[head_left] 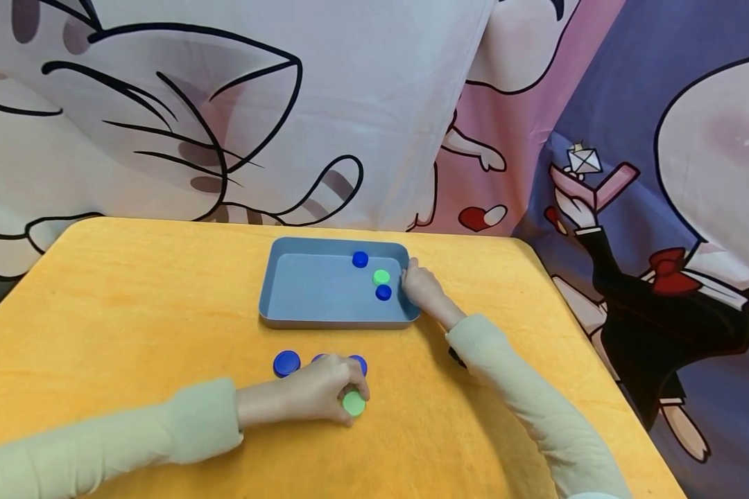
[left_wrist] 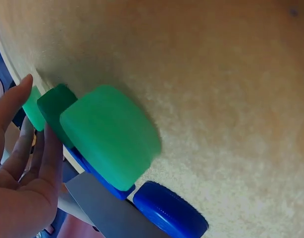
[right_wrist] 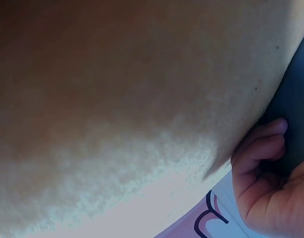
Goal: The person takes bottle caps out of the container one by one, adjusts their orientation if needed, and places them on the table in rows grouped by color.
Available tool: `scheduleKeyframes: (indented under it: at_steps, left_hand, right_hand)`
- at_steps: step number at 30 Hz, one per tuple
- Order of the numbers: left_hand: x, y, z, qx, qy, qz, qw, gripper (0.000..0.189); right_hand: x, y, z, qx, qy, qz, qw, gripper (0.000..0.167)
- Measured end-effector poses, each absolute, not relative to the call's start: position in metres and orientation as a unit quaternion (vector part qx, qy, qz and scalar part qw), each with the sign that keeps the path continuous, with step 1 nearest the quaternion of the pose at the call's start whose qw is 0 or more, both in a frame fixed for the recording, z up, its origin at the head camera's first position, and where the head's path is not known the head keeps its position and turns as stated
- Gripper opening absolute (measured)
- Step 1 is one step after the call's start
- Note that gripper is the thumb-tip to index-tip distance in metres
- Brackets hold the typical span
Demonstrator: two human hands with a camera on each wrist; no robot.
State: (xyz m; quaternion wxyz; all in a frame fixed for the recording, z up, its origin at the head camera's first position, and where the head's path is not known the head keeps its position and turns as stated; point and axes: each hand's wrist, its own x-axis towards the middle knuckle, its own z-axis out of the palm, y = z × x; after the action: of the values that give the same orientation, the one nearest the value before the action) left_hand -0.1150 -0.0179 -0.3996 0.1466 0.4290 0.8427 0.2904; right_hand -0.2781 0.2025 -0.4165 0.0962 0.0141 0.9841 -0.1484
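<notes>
My left hand pinches a light green round cap between thumb and fingers, over the near middle of the table. In the left wrist view, that green cap sits at the fingertips. A dark green piece and a larger-looking green cap lie close beside the fingers. Blue caps stand in a row just behind the hand, partly covered by it. My right hand grips the right rim of a grey-blue tray, its fingers curled in the right wrist view.
Inside the tray, toward its right end, lie a blue cap, a green cap and another blue cap. The yellow table ends at a printed cloth hanging behind and to the right.
</notes>
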Motion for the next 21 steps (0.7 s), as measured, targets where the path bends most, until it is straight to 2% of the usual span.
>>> scheduleKeyframes:
  at_steps: [14,21]
  left_hand:
    - [-0.1118,-0.0198,-0.4011,0.419,0.852,0.286,0.132,0.027]
    - [-0.1105,-0.0206,-0.4024,0.419,0.851,0.291,0.129,0.027]
  right_hand:
    - [-0.2767,0.2034,-0.4164,0.006,0.986,-0.147,0.083,0.045]
    - [-0.2764,0.2023,-0.4162,0.009,0.986,-0.144,0.088,0.049]
